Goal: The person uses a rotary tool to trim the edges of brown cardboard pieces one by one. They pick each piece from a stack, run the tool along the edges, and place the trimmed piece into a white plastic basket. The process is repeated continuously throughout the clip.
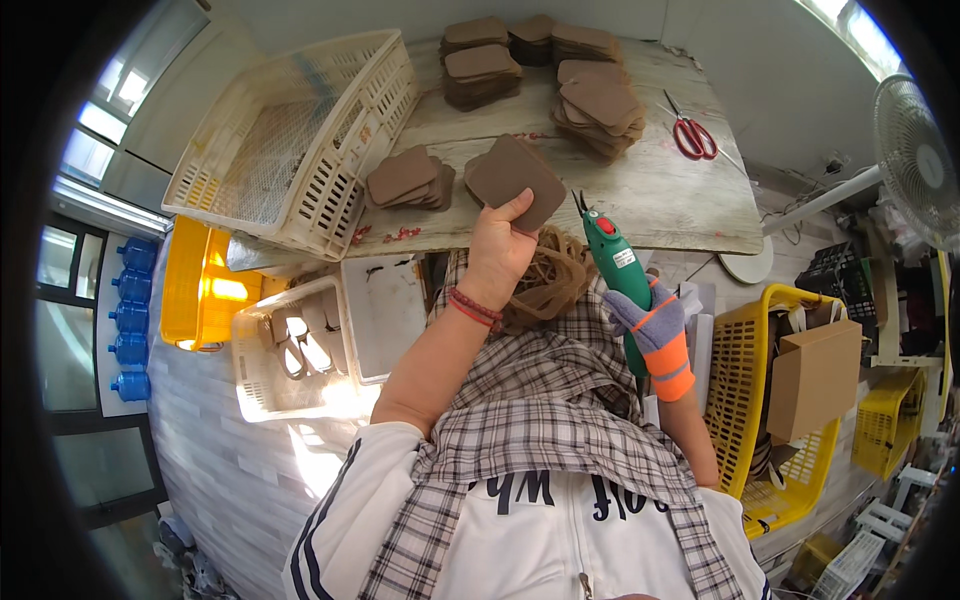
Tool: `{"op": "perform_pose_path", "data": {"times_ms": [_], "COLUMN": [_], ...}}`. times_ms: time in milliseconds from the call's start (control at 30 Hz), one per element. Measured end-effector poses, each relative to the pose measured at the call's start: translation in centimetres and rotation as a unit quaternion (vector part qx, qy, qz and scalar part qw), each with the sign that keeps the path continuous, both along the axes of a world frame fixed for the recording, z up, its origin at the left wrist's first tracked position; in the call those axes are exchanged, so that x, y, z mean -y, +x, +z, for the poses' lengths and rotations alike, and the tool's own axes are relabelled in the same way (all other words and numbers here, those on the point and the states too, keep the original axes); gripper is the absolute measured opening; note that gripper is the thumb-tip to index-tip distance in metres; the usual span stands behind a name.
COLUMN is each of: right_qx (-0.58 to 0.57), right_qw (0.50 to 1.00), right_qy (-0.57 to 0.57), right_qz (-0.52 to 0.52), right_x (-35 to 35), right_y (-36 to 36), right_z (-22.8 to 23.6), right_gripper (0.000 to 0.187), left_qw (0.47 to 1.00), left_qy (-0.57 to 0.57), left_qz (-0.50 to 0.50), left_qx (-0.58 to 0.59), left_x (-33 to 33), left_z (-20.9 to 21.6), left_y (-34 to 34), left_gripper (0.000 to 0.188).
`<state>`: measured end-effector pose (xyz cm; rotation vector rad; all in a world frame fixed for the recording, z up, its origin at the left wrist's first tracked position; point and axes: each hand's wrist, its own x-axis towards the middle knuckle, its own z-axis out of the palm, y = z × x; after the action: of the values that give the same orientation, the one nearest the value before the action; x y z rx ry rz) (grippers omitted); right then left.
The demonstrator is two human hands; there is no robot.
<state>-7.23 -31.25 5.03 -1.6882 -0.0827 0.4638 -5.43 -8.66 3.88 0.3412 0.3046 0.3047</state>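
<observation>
My bare left hand [507, 250] pinches a brown rounded-square piece [515, 175] above the near edge of the table, thumb on top. Another such piece shows partly behind it; I cannot tell whether it is held too. My right hand [655, 325], in a grey and orange glove, is wrapped around green electric scissors [615, 255] with a red button. Their dark blades point up, just right of the brown piece and apart from it. Below, a tangle of brown offcut strips [550, 280] lies on my lap. A small stack of brown pieces [405, 178] sits to the left.
Several taller brown stacks [598, 100] stand at the table's far side, with red-handled scissors [693, 137] to their right. A white crate [330, 165] occupies the table's left. Yellow crates [735, 390] flank me on the floor; a fan [910, 150] stands at right.
</observation>
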Motion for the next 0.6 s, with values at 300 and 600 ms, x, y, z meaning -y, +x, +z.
{"op": "perform_pose_path", "data": {"times_ms": [300,600], "right_qx": [0.001,-0.009], "right_qw": [1.0,0.999], "right_qy": [-0.001,0.021], "right_qz": [-0.008,-0.026], "right_x": [-0.1,-0.2], "right_y": [-0.3,0.1], "right_z": [1.3,2.4], "right_gripper": [0.042,0.043], "left_qw": [0.999,1.0], "left_qy": [-0.035,0.006], "left_qz": [0.02,-0.016], "left_qx": [0.02,0.014], "left_x": [2.0,3.1], "left_z": [-0.5,-0.7], "left_y": [0.9,0.2], "left_gripper": [0.038,0.036]}}
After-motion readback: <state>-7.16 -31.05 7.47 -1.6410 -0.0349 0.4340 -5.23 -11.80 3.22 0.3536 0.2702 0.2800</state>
